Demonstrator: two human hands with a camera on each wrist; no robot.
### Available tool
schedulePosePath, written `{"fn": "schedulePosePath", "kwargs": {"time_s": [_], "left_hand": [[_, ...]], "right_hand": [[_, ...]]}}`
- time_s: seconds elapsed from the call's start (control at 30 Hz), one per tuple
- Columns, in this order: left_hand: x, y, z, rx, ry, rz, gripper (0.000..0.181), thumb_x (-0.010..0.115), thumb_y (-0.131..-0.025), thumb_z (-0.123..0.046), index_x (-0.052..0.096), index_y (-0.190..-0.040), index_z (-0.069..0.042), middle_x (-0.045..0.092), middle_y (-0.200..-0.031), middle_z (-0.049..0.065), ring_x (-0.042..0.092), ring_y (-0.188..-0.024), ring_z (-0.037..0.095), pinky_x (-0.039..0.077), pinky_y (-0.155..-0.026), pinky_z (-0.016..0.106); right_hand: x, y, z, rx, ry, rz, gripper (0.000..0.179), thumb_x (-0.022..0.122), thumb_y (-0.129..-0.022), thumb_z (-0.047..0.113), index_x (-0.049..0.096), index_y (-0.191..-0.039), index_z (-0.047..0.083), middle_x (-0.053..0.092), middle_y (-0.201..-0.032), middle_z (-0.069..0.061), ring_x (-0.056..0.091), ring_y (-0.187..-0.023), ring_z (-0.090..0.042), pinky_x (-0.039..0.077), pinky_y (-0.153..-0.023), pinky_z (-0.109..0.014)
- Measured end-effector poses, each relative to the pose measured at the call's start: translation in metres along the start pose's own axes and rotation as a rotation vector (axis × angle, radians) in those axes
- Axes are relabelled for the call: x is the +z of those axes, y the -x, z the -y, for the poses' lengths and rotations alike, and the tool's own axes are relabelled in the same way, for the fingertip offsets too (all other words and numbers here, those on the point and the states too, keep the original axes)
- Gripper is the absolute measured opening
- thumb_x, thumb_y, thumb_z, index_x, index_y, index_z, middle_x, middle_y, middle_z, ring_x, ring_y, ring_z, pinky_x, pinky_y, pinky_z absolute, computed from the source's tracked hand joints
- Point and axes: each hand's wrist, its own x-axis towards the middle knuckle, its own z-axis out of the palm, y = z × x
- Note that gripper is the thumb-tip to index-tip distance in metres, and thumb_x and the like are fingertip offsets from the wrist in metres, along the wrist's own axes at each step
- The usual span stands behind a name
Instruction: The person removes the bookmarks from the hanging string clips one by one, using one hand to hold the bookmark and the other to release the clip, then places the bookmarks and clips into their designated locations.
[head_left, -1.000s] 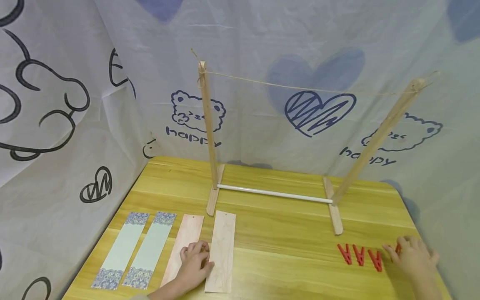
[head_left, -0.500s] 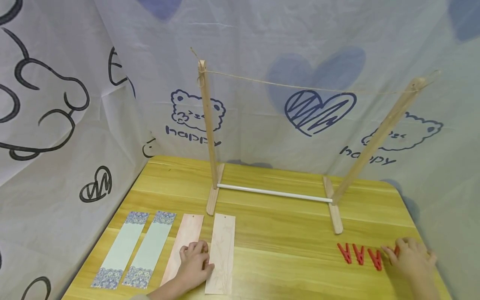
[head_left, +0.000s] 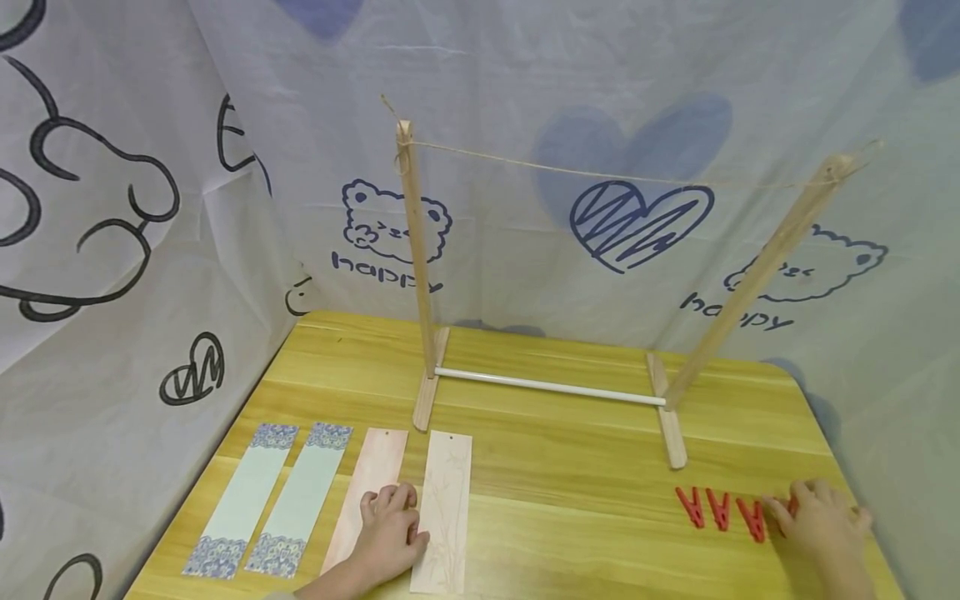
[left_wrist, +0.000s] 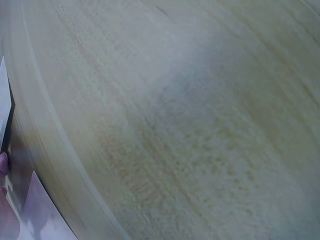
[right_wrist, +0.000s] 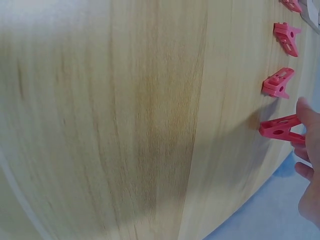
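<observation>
In the head view my left hand (head_left: 388, 533) lies over the lower part of a pink bookmark (head_left: 375, 462). Its thumb and curled fingers pinch the left edge of a cream bookmark (head_left: 447, 492) with a faint bamboo drawing and a hole at the top. Only a bit of that hand shows in the left wrist view. At the right, my right hand (head_left: 823, 521) pinches a red clothespin (right_wrist: 277, 129) by its handles, with its tip close to the table. Beside it lie several more, such as one red clothespin (head_left: 751, 520) in a row.
Two pale green bookmarks (head_left: 251, 483) with blue patterned ends lie at the left. Behind stands a wooden frame (head_left: 422, 275) with a string (head_left: 540, 166) across its top and a white rod (head_left: 551, 387) below. A printed cloth (head_left: 510, 250) surrounds the table (head_left: 570, 517).
The cream bookmark has shifted slightly toward the front, and its bamboo drawing has become visible. Both hands stay almost where they were.
</observation>
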Motion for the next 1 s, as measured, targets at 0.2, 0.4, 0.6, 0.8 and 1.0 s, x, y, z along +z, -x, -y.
{"fn": "schedulePosePath", "kwargs": {"time_s": [0.2,0.4,0.6,0.8,1.0], "left_hand": [[-0.002,-0.001,-0.001,-0.031,-0.004,0.04,0.037,0.066,-0.067,-0.023,0.035,-0.047,-0.023,0.041,-0.09,-0.003,0.036,-0.097,0.026,0.014,-0.085,0.053],[-0.002,-0.001,-0.003,-0.04,-0.009,0.036,0.037,0.066,-0.067,-0.023,0.035,-0.047,-0.023,0.041,-0.09,-0.003,0.036,-0.096,0.026,0.014,-0.085,0.053],[-0.002,0.0,-0.003,-0.046,-0.022,0.042,0.037,0.067,-0.067,-0.023,0.035,-0.047,-0.022,0.04,-0.09,-0.003,0.036,-0.096,0.025,0.014,-0.086,0.053],[-0.002,-0.001,-0.003,-0.042,-0.041,0.049,0.037,0.066,-0.067,-0.024,0.035,-0.046,-0.022,0.041,-0.09,-0.003,0.036,-0.096,0.025,0.014,-0.086,0.053],[-0.003,-0.001,-0.003,-0.043,-0.053,0.046,0.036,0.065,-0.066,-0.024,0.035,-0.046,-0.022,0.042,-0.09,-0.002,0.037,-0.097,0.025,0.015,-0.087,0.054]], "right_hand": [[-0.001,-0.001,-0.003,0.013,0.007,0.064,0.084,0.029,-0.084,0.071,0.052,-0.109,-0.007,0.042,-0.112,-0.032,0.036,-0.102,-0.051,0.017,-0.079,-0.069],[0.001,0.002,-0.003,0.025,0.023,0.105,0.082,0.026,-0.084,0.073,0.055,-0.098,-0.002,0.044,-0.11,-0.03,0.037,-0.099,-0.05,0.02,-0.076,-0.068],[0.008,0.009,0.0,0.032,0.011,0.099,0.077,0.024,-0.086,0.07,0.058,-0.09,0.001,0.043,-0.111,-0.031,0.033,-0.101,-0.053,0.012,-0.081,-0.071],[0.022,0.017,0.002,0.038,0.013,-0.028,0.069,0.028,-0.089,0.064,0.059,-0.088,0.002,0.043,-0.111,-0.029,0.03,-0.103,-0.052,0.01,-0.083,-0.071],[0.029,0.019,0.001,0.067,-0.011,-0.052,0.073,0.026,-0.091,0.062,0.058,-0.097,-0.003,0.04,-0.114,-0.029,0.027,-0.105,-0.053,0.007,-0.084,-0.071]]}}
